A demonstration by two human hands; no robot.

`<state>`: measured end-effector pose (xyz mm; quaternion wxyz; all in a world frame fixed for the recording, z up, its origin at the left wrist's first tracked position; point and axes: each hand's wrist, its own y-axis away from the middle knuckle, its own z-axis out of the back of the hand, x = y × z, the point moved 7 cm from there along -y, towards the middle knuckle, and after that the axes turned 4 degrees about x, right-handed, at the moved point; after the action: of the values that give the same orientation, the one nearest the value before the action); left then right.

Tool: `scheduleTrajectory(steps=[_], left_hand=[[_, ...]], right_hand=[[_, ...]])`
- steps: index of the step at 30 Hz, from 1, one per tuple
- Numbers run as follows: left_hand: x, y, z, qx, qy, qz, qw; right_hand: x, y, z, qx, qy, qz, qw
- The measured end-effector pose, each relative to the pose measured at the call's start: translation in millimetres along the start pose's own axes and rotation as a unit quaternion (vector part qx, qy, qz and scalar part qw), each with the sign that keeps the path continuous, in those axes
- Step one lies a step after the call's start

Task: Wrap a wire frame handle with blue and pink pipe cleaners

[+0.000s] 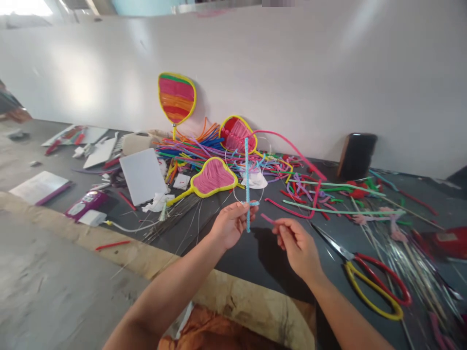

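Note:
Between its fingertips my left hand (pixel 231 223) pinches a light blue pipe cleaner (pixel 247 170), held upright with a short blue crosspiece twisted near its lower end. A thin pale loop of wire (pixel 263 187) shows around it; where the loop is attached I cannot make out. My right hand (pixel 295 248), just to the right and slightly lower, is closed on a short pink pipe cleaner (pixel 268 218) whose end points toward the blue one. The two pieces are apart. Beyond my left hand lies a pink fan shape with a yellow edge (pixel 214 177).
Scissors (pixel 350 255) with red and yellow handles lie right of my right hand. Loose pipe cleaners (pixel 197 150) are heaped behind. A phone (pixel 356 155) leans against the white wall. Thin wires (pixel 404 262), a white card (pixel 143 176) and a purple device (pixel 86 204) lie around.

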<state>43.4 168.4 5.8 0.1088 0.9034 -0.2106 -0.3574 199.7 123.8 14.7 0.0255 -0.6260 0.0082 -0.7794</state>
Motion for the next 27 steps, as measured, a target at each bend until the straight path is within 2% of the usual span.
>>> scheduleTrajectory(steps=[3, 6, 12, 20, 25, 27], left_hand=[[2, 0, -0.2, -0.003, -0.009, 0.001, 1.0], [5, 1, -2.3, -0.002, -0.022, 0.003, 1.0], [15, 2, -7.0, 0.013, -0.032, 0.004, 0.999], [26, 3, -8.2, 0.019, -0.036, 0.005, 0.999], [20, -2, -3.9, 0.02, -0.027, 0.002, 0.999], [14, -6, 1.3, 0.006, -0.012, -0.003, 1.0]], right_hand=[[-6, 4, -28, 0.091, -0.07, -0.076, 0.99], [-5, 8, -43, 0.138, -0.07, -0.096, 0.983], [2, 8, -47, 0.152, -0.026, -0.066, 0.986], [3, 8, -45, 0.129, 0.027, -0.029, 0.991], [-1, 10, -48, 0.165, 0.067, -0.014, 0.984], [0, 12, -46, 0.158, 0.09, 0.014, 0.983]])
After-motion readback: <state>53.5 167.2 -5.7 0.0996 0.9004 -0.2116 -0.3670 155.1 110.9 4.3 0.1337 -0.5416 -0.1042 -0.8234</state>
